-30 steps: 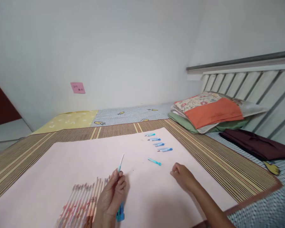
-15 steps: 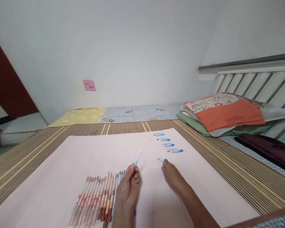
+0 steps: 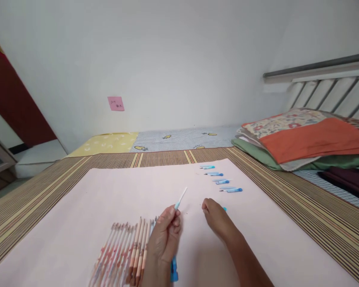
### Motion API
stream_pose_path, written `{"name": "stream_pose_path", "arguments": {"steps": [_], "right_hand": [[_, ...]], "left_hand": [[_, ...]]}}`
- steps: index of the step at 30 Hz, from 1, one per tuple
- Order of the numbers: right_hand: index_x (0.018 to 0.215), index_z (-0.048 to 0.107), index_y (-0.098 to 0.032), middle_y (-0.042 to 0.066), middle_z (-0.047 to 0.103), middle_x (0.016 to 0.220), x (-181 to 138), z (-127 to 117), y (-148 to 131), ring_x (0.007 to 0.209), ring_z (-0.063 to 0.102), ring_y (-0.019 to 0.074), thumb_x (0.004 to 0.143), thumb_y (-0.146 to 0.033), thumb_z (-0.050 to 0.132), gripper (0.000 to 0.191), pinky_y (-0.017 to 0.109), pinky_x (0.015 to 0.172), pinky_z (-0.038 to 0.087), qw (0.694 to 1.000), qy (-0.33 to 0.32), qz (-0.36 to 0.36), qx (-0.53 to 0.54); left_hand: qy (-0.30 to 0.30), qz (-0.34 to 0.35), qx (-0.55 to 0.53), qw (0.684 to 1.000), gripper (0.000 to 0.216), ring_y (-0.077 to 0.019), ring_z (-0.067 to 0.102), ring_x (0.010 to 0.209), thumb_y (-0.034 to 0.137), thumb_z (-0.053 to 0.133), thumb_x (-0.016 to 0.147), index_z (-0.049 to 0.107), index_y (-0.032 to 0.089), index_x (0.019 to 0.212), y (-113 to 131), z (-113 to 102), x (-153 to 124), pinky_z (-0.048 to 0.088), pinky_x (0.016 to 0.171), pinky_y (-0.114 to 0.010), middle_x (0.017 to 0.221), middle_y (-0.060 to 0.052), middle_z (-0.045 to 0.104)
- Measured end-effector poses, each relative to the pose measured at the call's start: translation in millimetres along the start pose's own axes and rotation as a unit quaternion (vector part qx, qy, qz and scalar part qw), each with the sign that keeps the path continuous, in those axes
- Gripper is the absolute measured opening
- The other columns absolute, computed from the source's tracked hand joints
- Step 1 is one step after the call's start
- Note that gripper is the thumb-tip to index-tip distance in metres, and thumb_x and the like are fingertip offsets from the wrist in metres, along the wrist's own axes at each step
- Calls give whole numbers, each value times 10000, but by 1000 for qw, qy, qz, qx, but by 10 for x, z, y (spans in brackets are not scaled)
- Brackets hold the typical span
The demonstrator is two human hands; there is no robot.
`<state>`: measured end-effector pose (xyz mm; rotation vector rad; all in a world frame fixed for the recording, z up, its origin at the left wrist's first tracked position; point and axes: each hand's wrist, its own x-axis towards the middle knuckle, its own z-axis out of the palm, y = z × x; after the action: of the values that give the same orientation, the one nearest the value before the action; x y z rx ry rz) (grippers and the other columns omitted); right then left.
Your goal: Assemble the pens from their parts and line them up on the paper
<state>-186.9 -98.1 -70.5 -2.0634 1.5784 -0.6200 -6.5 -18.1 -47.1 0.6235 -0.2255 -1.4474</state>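
Observation:
My left hand [image 3: 166,231] is closed in a pinch around a slim white and pale-blue pen [image 3: 181,198], its thin white end pointing up and right. My right hand [image 3: 214,215] is curled closed, apart from the pen. A small teal piece [image 3: 224,209] peeks out behind it; whether the hand holds that piece or it lies on the sheet is hidden. Beside my left hand lie pink-patterned pens [image 3: 112,251] and peach-coloured pens [image 3: 139,251] in a row. Part of a blue pen [image 3: 174,269] shows beside my left wrist.
A pale pink sheet [image 3: 131,191] covers much of the striped mat [image 3: 119,159]. Several small blue pen pieces [image 3: 231,190] lie in a column at its far right. Folded orange and floral cloth [image 3: 314,137] is piled on the right. A pink note [image 3: 116,103] sticks to the wall.
My right hand has turned and curled; the light-blue piece that stuck out from its fingertips no longer shows there. The left hand keeps its pinch on the pen. The view has shifted slightly.

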Motion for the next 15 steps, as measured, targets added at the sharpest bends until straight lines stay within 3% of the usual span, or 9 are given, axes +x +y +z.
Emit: {"name": "stream_pose_path", "arguments": {"steps": [8, 15], "right_hand": [[847, 599, -224, 13, 637, 818, 11, -132, 101, 723, 568, 168, 827, -138, 420, 199, 254, 613, 363, 999, 14, -15, 31], [848, 618, -222, 39, 657, 896, 85, -325, 239, 798, 585, 193, 886, -206, 418, 204, 281, 678, 381, 994, 109, 23, 15]], "left_hand": [[0, 6, 56, 998, 288, -63, 504, 544, 206, 860, 646, 725, 82, 868, 17, 6, -19, 401, 467, -153, 753, -75, 692], [-34, 30, 103, 994, 190, -68, 475, 564, 241, 769, 774, 672, 111, 873, 92, 24, -83, 408, 519, -166, 796, -71, 690]]}}
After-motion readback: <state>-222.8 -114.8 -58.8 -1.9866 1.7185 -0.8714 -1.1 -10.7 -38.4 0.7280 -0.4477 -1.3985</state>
